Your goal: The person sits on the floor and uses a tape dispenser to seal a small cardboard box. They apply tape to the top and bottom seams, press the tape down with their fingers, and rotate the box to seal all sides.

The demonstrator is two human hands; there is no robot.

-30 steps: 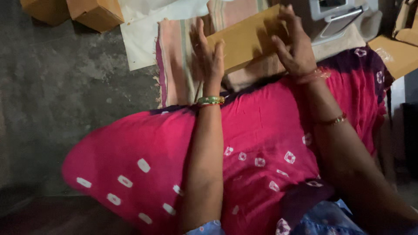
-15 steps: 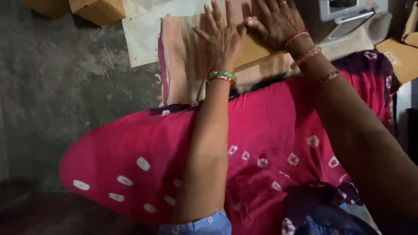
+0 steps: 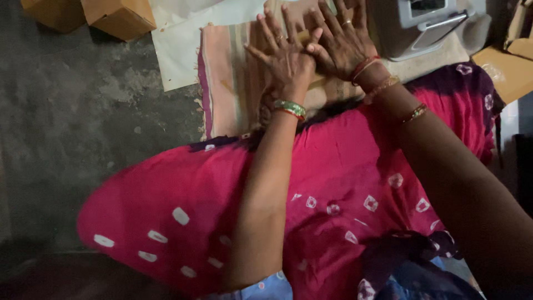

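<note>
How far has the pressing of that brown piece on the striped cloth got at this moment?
Done: the brown cardboard piece lies flat on the striped cloth. In hand: the left hand and right hand press down on it with fingers spread. Left: more brown boxes sit untouched on the floor; whether the piece is fully flattened is hidden under the hands.

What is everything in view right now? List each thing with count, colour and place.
cardboard piece: one, tan, lying flat on the striped cloth, mostly hidden beneath both hands
striped cloth: one, beige with pink edge, folded on the floor
paper sheet: one, white, under the cloth
cardboard boxes: two, brown, top left
machine: one, grey, top right
pink garment: one, white-spotted, over the lap
floor: grey, left
left hand: spread flat, green bangle at wrist
right hand: spread flat, ring and bangles
</note>
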